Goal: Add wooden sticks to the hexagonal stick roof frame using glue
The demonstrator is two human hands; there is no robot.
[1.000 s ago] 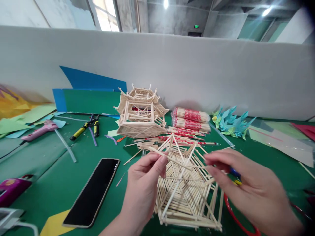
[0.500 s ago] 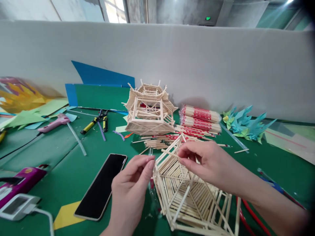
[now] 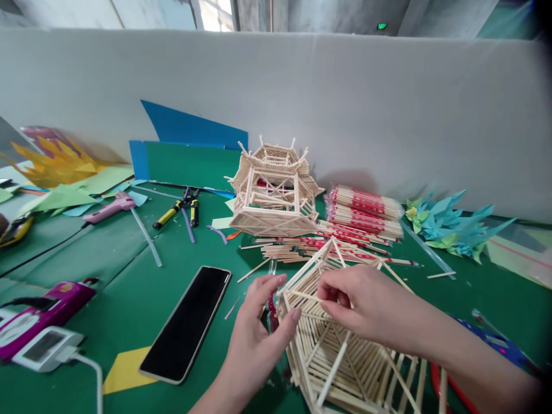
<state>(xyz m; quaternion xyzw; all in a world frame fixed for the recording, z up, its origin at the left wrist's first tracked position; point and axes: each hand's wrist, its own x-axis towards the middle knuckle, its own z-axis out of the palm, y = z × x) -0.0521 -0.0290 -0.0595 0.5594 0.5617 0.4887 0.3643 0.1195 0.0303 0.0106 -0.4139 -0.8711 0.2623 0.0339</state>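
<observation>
A hexagonal frame of thin wooden sticks (image 3: 345, 356) lies tilted on the green table in front of me. My left hand (image 3: 259, 339) grips its left rim with thumb and fingers. My right hand (image 3: 366, 305) pinches a single short wooden stick (image 3: 304, 296) and holds it across the frame's upper left edge. Behind them stands a finished wooden stick pavilion model (image 3: 273, 192), with loose sticks (image 3: 284, 250) scattered before it.
A black phone (image 3: 187, 322) lies left of my hands. Farther left are a pink glue gun (image 3: 110, 208), yellow-handled pliers (image 3: 176, 210), a magenta device (image 3: 47, 307) and a white charger (image 3: 47, 349). Wrapped chopstick bundles (image 3: 366, 210) and paper cranes (image 3: 452, 227) sit at the back right. A white partition closes the rear.
The view has shifted so everything slid rightward and down. My right hand came in from the right with the stick and set it on the frame's edge; my left hand moved onto the rim.
</observation>
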